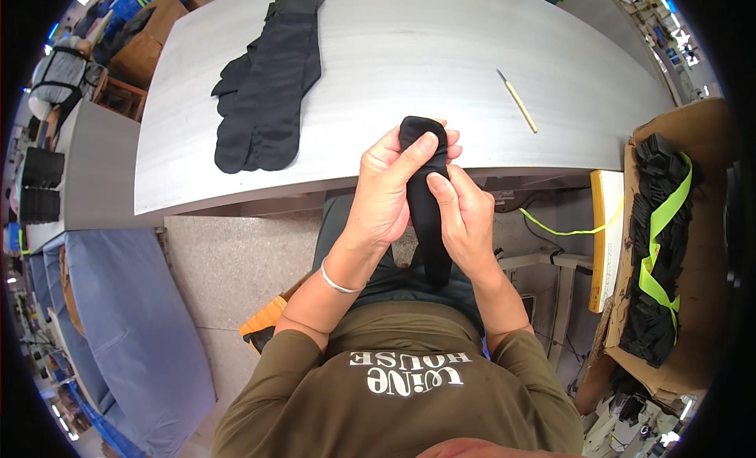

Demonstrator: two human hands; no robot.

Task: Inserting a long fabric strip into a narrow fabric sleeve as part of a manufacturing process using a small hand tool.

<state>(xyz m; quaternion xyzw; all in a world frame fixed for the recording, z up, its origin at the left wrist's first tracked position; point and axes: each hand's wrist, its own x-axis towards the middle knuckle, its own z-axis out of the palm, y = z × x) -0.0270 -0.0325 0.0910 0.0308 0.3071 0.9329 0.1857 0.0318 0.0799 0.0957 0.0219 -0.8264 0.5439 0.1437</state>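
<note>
A black sock [426, 222] hangs from both my hands, just in front of the table's near edge. My left hand [386, 178] grips its upper end, with the thumb laid across the front and fingertips showing behind. Lower down, my right hand [466, 214] pinches the sock's side between thumb and fingers. The sock's other end dangles toward my lap. On the left part of the table lies a pile of flat black socks [272, 96], overlapping one another.
On the light grey table [409, 48] rests a thin yellow-handled pointed tool [517, 102]. A cardboard box [701, 245] at the right holds many black items with a neon-yellow strip [665, 222]. Blue cloth [134, 324] drapes at the left. Another person [59, 76] sits at far left.
</note>
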